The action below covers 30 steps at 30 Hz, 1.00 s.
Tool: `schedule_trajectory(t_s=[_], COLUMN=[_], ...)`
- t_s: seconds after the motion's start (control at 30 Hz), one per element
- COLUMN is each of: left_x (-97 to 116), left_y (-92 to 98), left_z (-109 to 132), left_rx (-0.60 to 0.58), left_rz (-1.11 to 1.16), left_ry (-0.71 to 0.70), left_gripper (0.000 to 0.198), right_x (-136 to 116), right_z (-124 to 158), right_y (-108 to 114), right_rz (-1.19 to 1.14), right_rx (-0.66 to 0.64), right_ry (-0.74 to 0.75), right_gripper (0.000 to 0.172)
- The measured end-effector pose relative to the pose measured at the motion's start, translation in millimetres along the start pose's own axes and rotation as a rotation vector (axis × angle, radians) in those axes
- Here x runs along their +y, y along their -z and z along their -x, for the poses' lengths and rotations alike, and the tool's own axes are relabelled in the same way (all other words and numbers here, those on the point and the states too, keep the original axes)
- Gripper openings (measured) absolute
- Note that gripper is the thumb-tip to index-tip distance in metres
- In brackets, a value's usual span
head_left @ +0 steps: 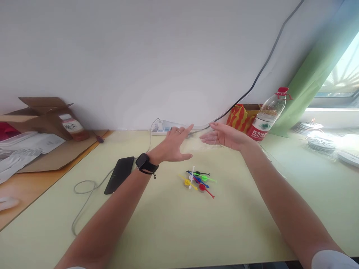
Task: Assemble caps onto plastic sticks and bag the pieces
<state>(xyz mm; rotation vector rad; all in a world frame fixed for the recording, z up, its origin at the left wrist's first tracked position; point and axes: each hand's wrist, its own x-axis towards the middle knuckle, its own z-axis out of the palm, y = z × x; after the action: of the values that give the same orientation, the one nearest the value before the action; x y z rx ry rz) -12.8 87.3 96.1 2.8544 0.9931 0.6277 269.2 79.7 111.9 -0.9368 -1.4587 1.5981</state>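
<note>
Several coloured arrow spinners lie in a loose cluster on the pale table (168,224). Among them are a red one (202,187), a yellow one (187,182) and a bright green one (204,178), with blue, white and black ones between. Beyond the cluster and to its left, my left hand (175,145) is held with fingers spread and thumb out, holding nothing. On the other side my right hand (226,136) is open, palm turned inward. Some clear plastic (209,144) shows at its fingers; whether they touch it I cannot tell.
A black phone (120,175) with a grey cable lies left of my left forearm. Behind my hands is a power strip (161,127) by the wall. A large bottle (266,117) stands right, near white discs (321,142). Cardboard (56,149) and a small bottle (73,127) are left.
</note>
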Motion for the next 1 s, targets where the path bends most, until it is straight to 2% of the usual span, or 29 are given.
schedule_trajectory(t_s=[0.13, 0.3, 0.5, 0.6, 0.73, 0.8, 0.9, 1.0], left_x=[6.3, 9.2, -6.5, -19.8, -26.9, -21.8, -5.3, 12.1], left_y=[-1.2, -3.1, 6.5, 8.7, 4.5, 1.3, -4.2, -11.5], left_z=[-0.8, -1.6, 1.9, 4.5, 4.3, 2.3, -2.1, -5.7], left_rx=[0.017, 0.01, 0.025, 0.007, -0.027, 0.028, 0.131, 0.149], left_rz=[-0.005, 0.0, 0.158, 0.254, 0.352, 0.275, 0.105, 0.018], left_ry=[-0.026, -0.031, 0.05, 0.132, 0.269, 0.236, 0.095, -0.027], left_gripper=[0.107, 0.11, 0.133, 0.129, 0.107, 0.108, 0.115, 0.114], right_x=[0.1, 0.5, -2.9, -1.8, 2.8, 4.3, 3.8, 1.7], right_z=[3.4, 2.9, 5.2, 5.2, 2.1, 0.2, -1.7, -2.7], right_y=[-9.3, -14.4, -7.2, -0.9, 5.8, 5.5, -2.7, -17.9], right_rz=[-0.087, -0.122, -0.077, -0.042, -0.071, -0.109, -0.137, -0.185], right_rx=[-0.169, -0.197, -0.102, -0.041, -0.004, -0.014, -0.031, -0.056], right_ry=[0.018, 0.073, 0.057, 0.047, 0.03, 0.018, 0.003, -0.003], right_gripper=[0.066, 0.076, 0.078, 0.076, 0.076, 0.074, 0.068, 0.063])
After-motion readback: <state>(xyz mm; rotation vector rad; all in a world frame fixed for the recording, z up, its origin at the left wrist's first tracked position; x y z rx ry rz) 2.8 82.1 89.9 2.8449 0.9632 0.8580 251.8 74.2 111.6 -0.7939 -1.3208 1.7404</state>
